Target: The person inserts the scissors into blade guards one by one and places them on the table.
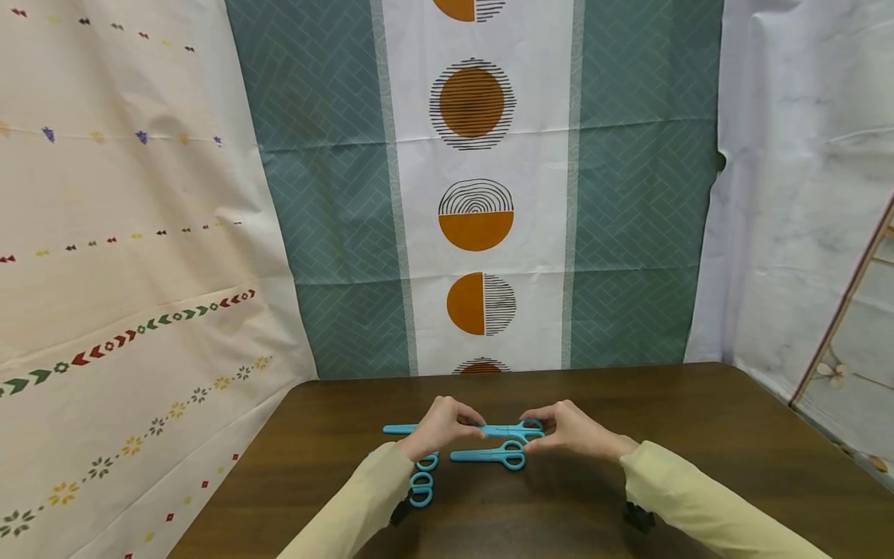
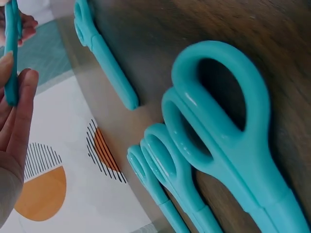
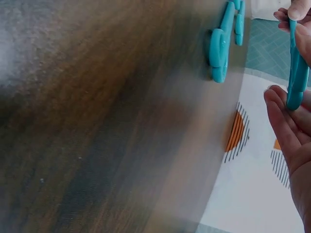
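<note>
Both hands hold one pair of turquoise scissors [image 1: 504,430] just above the table, its length running left to right. My left hand [image 1: 441,425] pinches the end of the closed, covered blades between thumb and fingers. At the other end, the handle loops lie between the thumb and fingers of my right hand [image 1: 576,431]. Another pair of scissors [image 1: 482,456] lies just in front, loops toward the right hand. Beside and under the left forearm lie more matching scissors [image 2: 228,131], three side by side in the left wrist view, partly hidden by the arm in the head view.
The dark wooden table [image 1: 559,505] reaches back to a hanging cloth [image 1: 328,233] with orange and striped circles. An embroidered cloth [image 1: 140,310] hangs at the left, and a pale marbled cloth [image 1: 803,194] at the right.
</note>
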A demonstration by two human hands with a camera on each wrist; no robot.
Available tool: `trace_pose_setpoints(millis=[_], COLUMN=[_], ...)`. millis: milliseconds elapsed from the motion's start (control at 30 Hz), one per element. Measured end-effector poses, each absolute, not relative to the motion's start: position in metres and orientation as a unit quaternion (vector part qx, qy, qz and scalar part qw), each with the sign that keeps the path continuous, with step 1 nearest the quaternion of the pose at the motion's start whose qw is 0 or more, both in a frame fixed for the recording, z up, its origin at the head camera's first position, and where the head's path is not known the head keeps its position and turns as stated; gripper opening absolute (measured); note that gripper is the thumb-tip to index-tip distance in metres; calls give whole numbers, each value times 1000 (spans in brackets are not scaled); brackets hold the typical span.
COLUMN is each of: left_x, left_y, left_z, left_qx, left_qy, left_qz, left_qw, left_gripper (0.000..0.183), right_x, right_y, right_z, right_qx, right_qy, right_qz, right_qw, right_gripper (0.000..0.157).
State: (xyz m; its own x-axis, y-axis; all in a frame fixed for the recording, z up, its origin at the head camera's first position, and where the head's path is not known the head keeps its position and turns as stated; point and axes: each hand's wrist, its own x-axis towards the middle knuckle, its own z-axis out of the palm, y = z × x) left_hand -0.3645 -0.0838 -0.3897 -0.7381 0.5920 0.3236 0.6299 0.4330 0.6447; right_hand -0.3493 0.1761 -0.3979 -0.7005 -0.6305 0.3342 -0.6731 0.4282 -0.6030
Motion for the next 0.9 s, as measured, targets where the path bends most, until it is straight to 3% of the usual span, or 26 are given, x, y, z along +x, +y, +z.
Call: trace_pose_setpoints(millis=[533,900], left_x=[-354,-351], left_y=[-94,-97], left_z=[-402,-414], left_qx=[-379,-403], left_qy=[-862,-849], left_qz=[-334,-329], left_qw=[-41,-92], left_gripper=[12,9], right_x=[-341,-333], right_y=[167,160], right_z=[-413,-420], right_qx=[445,455], right_qy=[-827,-837], right_qz=[344,303], right_qw=[-3,-7], right_gripper=[47,43])
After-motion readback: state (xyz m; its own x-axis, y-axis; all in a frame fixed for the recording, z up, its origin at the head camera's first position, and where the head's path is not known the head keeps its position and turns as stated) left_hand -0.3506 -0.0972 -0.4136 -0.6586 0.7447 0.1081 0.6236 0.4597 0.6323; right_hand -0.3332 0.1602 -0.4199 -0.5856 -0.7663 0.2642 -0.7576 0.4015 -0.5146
